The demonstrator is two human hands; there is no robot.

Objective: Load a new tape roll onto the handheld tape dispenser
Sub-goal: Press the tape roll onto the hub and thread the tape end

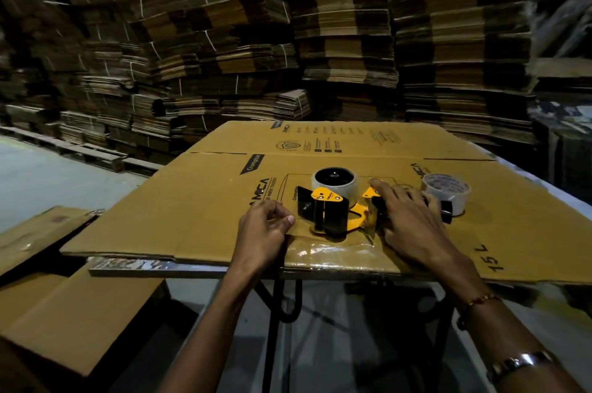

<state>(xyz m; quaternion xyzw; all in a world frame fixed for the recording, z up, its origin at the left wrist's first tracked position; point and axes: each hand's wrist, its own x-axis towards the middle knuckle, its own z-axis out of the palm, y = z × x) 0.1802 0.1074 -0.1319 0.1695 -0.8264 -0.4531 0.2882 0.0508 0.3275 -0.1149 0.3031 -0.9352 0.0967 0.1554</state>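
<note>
A yellow and black handheld tape dispenser [333, 213] lies on its side on a flattened cardboard box [205, 200]. A clear tape roll [336, 187] sits on its hub. My right hand [407, 219] rests over the dispenser's handle end and grips it. My left hand [264, 226] lies just left of the dispenser's front, thumb and forefinger pinched together; whether a tape end is between them I cannot tell. A second clear tape roll [447, 192] lies flat on the cardboard to the right, beyond my right hand.
The flattened box covers a small metal-legged table [134, 266]. More flat cardboard [64, 312] lies lower left. Tall stacks of folded cartons [349, 40] wall off the back and right. A pale floor [38, 181] shows at the left.
</note>
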